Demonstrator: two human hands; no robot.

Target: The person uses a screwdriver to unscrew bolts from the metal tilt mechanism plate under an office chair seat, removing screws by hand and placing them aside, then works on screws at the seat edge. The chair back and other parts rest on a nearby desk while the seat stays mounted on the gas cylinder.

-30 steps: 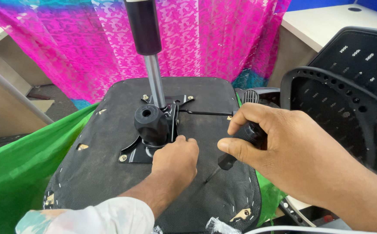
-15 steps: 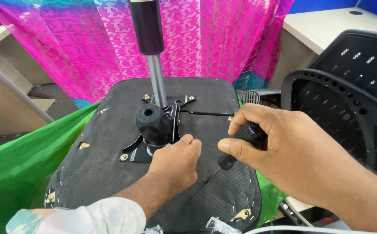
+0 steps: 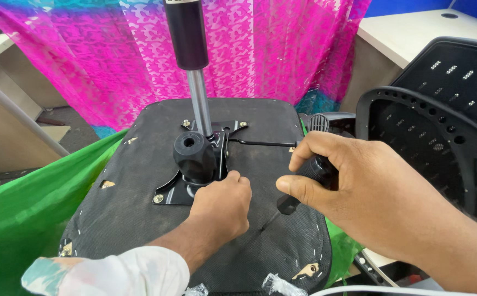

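Note:
An upturned black chair seat (image 3: 140,219) lies in front of me, its metal mounting plate (image 3: 172,193) bolted at the middle. A gas-lift cylinder (image 3: 190,60) rises from the plate beside a black round knob (image 3: 193,156). My left hand (image 3: 222,205) rests as a loose fist on the plate's near right corner, hiding what lies under it. My right hand (image 3: 353,181) grips the black handle of a screwdriver (image 3: 304,181), whose thin shaft slants down-left towards my left hand. A thin black lever (image 3: 260,143) runs right from the plate.
A green cloth (image 3: 24,219) spreads under the seat at the left. A pink patterned curtain (image 3: 282,49) hangs behind. A black perforated chair back (image 3: 441,115) stands at the right, with a white desk (image 3: 408,33) beyond it. A beige cabinet (image 3: 3,115) is far left.
Both hands keep their places on the plate and the screwdriver; my left forearm has shifted slightly. Nothing else has moved.

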